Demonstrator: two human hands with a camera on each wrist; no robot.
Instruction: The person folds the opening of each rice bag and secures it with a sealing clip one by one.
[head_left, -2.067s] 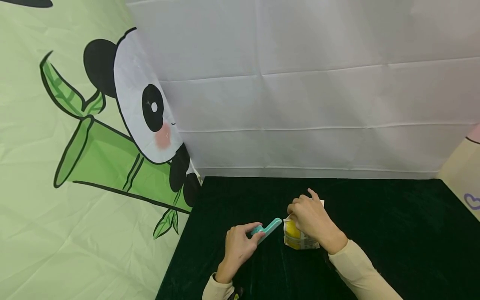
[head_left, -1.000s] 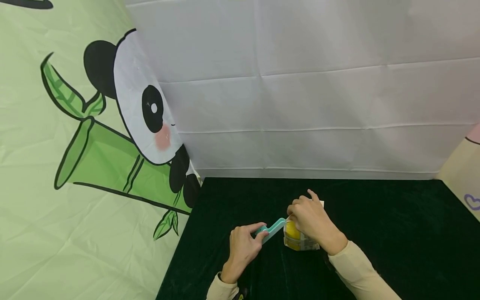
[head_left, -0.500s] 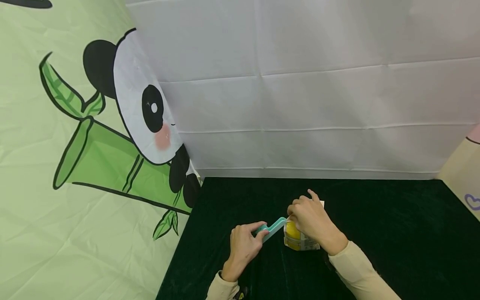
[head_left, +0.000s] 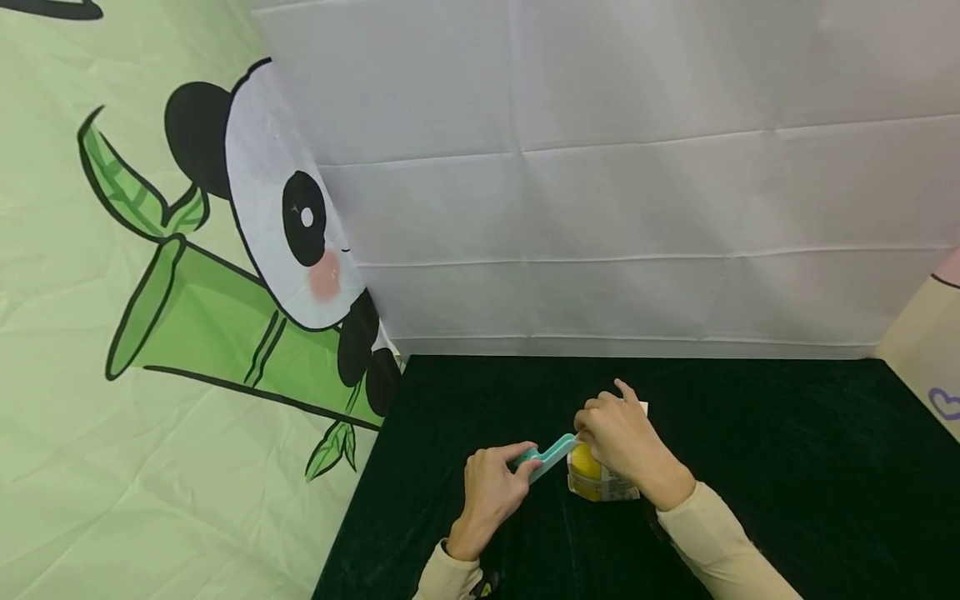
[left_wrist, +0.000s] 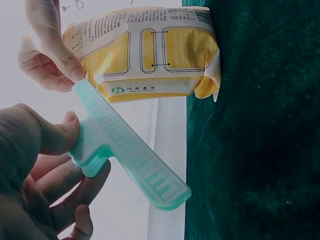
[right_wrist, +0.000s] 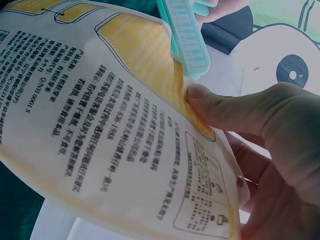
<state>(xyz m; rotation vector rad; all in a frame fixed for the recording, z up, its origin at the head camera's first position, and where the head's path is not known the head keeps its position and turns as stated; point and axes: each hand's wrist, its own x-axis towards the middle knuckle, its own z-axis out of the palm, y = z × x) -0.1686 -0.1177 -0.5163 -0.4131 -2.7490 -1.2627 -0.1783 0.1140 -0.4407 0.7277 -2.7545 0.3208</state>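
My left hand [head_left: 491, 492] pinches a mint-green bag clip [left_wrist: 135, 150] by its handles, thumb on one side and fingers on the other. A yellow and white printed food bag [left_wrist: 150, 50] stands on the dark green cloth, to the right of that hand in the head view. Its top edge is held by my right hand [head_left: 626, 437], thumb [right_wrist: 210, 102] on the near face and fingers behind, partly hidden. The far end of the clip is right at the bag's upper corner, close beside my right thumb tip. Much of the bag is hidden behind my right hand in the head view.
The dark green cloth [head_left: 765, 467] covers the table and ends at a white backdrop [head_left: 615, 208]. To the left hangs a light green sheet [head_left: 67, 467] with a panda and bamboo print. A cream panel [head_left: 918, 358] with a purple heart stands at the right edge.
My left hand has carried the clip a little to the right, so its tip went from just short of the bag to the bag's upper corner. The right hand and bag stay in place.
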